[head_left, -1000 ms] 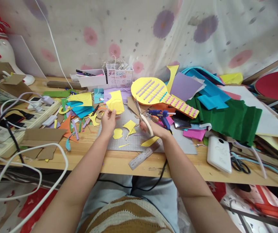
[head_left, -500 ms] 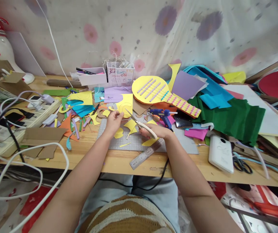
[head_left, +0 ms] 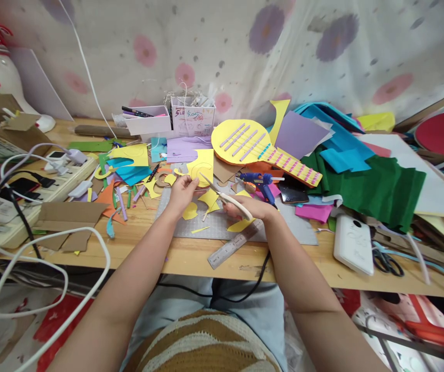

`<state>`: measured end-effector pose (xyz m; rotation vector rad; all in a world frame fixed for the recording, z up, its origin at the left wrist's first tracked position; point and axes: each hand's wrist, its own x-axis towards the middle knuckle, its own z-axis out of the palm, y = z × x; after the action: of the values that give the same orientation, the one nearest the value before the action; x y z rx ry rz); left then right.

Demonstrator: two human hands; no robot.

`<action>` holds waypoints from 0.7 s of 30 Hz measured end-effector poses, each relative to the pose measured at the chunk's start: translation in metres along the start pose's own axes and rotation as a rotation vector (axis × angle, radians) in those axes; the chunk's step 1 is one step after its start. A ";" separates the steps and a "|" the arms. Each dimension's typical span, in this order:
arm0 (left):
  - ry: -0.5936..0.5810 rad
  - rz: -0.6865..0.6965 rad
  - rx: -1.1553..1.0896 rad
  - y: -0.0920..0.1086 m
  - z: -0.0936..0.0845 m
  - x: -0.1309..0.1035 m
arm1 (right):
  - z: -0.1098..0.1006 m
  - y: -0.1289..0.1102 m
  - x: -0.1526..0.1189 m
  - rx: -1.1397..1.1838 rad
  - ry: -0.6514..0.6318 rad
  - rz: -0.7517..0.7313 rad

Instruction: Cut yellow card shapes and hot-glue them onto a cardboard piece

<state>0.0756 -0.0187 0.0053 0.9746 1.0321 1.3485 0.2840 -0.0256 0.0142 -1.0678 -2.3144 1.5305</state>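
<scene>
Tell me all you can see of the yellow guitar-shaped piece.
The yellow guitar-shaped piece looks like paper or card, with an orange lower edge. Slanted lilac strips cross its rounded body; small teal pieces mark the join, and pink ones dot the neck. It lies face up behind the blue glue gun, neck sloping down rightward to the dark green sheet. Neither the left hand nor the right hand touches it.

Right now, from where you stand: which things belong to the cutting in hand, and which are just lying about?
In use, as I judge it:
- yellow sheet, in the left hand
- white-handled scissors, in the right hand
- gray cutting mat, beneath

Lying about, probably:
- steel ruler
- blue glue gun
- green crepe paper
- black smartphone
</scene>
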 end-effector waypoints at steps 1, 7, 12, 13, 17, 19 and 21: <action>-0.001 -0.002 0.000 0.000 0.000 0.000 | 0.000 0.000 0.000 0.004 -0.002 -0.003; 0.001 -0.009 -0.008 0.001 0.000 0.000 | -0.001 -0.004 -0.001 0.059 -0.016 -0.002; 0.005 -0.014 -0.012 0.000 -0.001 0.001 | -0.002 -0.013 -0.004 0.050 -0.010 0.013; 0.008 -0.016 -0.012 0.000 -0.001 0.001 | -0.002 -0.015 -0.005 0.058 -0.012 0.018; 0.018 -0.022 -0.016 0.001 0.000 0.000 | -0.002 -0.017 -0.007 0.119 -0.037 0.026; 0.023 -0.027 -0.020 0.001 0.000 0.000 | -0.002 -0.016 -0.007 0.132 -0.042 0.027; 0.028 -0.033 -0.024 0.001 0.000 0.000 | -0.002 -0.016 -0.006 0.127 -0.044 0.026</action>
<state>0.0756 -0.0188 0.0068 0.9192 1.0468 1.3479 0.2825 -0.0313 0.0301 -1.0468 -2.2054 1.7023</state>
